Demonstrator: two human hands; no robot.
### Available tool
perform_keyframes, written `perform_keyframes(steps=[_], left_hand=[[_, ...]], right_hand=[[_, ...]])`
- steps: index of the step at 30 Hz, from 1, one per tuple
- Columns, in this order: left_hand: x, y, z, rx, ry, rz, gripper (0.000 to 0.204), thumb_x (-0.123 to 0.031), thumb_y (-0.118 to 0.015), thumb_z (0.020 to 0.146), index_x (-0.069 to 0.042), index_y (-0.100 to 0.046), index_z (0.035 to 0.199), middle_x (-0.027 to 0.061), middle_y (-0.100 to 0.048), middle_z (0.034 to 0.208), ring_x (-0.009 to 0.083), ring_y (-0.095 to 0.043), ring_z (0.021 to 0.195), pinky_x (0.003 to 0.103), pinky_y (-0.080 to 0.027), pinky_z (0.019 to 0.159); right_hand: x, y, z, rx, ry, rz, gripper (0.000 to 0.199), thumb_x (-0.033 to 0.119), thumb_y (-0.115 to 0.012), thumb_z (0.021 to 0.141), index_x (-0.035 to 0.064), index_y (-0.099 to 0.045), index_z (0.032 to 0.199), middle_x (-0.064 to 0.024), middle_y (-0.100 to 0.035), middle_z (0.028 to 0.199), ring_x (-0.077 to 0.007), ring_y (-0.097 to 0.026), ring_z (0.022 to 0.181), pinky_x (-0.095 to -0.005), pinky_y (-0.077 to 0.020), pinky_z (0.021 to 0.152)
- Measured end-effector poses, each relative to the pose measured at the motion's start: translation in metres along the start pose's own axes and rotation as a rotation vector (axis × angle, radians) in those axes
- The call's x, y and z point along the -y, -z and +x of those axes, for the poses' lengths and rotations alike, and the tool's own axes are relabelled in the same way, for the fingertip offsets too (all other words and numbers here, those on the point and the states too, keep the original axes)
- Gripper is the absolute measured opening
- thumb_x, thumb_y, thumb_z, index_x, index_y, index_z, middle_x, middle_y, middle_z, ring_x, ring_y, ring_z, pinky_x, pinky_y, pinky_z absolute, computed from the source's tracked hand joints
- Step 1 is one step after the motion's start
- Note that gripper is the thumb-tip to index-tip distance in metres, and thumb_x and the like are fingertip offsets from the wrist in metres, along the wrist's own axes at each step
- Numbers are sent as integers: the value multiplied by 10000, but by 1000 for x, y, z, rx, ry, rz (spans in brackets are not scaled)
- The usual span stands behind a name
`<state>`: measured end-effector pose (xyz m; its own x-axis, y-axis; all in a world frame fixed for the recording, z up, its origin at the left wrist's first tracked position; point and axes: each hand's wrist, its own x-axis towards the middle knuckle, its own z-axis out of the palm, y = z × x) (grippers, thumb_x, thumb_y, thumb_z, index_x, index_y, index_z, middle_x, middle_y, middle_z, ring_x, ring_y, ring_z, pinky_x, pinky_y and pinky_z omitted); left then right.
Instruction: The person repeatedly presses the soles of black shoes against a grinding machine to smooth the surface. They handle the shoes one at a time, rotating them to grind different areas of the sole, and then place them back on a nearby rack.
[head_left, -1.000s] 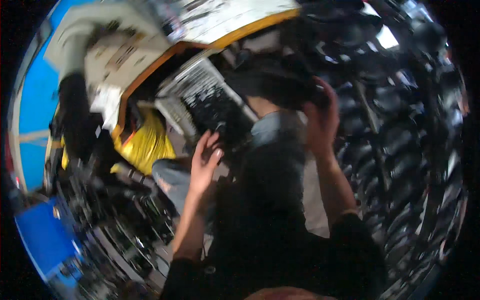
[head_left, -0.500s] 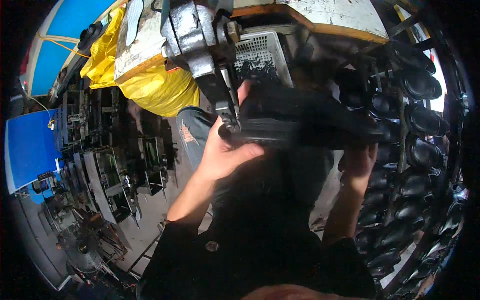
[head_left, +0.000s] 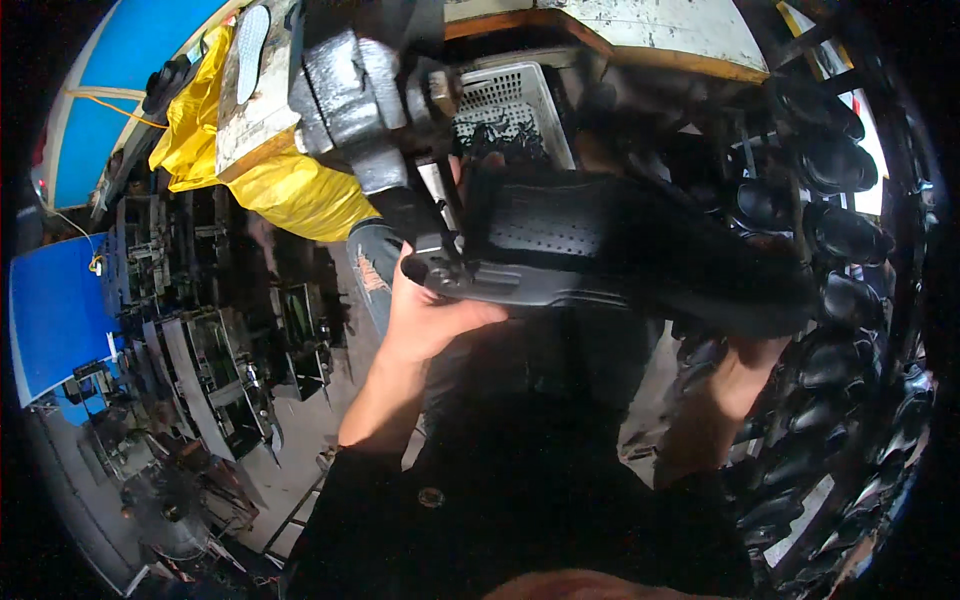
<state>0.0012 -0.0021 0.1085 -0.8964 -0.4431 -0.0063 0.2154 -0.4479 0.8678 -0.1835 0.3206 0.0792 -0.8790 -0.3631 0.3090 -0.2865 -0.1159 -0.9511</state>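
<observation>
I hold a black shoe between both hands, its length running left to right, with a perforated panel and a grey-black sole edge turned up to view. My left hand grips the left end, thumb along the sole edge and fingertips showing past the far side. At the right end, my right hand supports the shoe from below; its fingers are mostly hidden behind it. A metal machine arm reaches down from above, and its narrow tip meets the sole edge beside my left hand. The right part of the shoe is dark and blurred.
Behind the shoe is a white plastic basket with black scraps. A rack of black shoes stands close on the right. Yellow cloth hangs from a worn table at left. Metal frames stand lower left.
The shoe's right end and my right hand have moved right and slightly down. The sole edge and perforated panel show more plainly now. My left hand has shifted slightly left.
</observation>
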Motion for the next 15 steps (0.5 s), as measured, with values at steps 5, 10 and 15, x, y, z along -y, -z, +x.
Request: perform_keyframes(steps=[5,10,15], left_hand=[[1,16,-2,-124,31,-111,1208,-62,-942,557,-18,-234,1534,88,-499,1416,181,-554,1216,328,-488,992],[0,49,-7,-187,-2,-111,1218,-57,-918,562,2,-195,1541,100,-309,1563,207,-413,1367,352,-402,1097],[-9,78,-8,-143,-122,-99,1151,68,-832,584,-11,-201,1543,102,-212,1613,240,-372,1412,406,-368,1144]], right_hand=[[36,-38,28,137,-56,119,526,355,-596,919,0,-514,1299,-219,-604,1255,-347,-612,1134,-459,-479,996],[34,-73,40,188,-199,38,532,303,-695,871,5,-518,1275,-192,-619,1244,-327,-627,1122,-440,-488,990],[31,-115,39,270,-175,-50,662,274,-816,773,15,-497,1292,-149,-620,1240,-286,-613,1151,-415,-472,1011]])
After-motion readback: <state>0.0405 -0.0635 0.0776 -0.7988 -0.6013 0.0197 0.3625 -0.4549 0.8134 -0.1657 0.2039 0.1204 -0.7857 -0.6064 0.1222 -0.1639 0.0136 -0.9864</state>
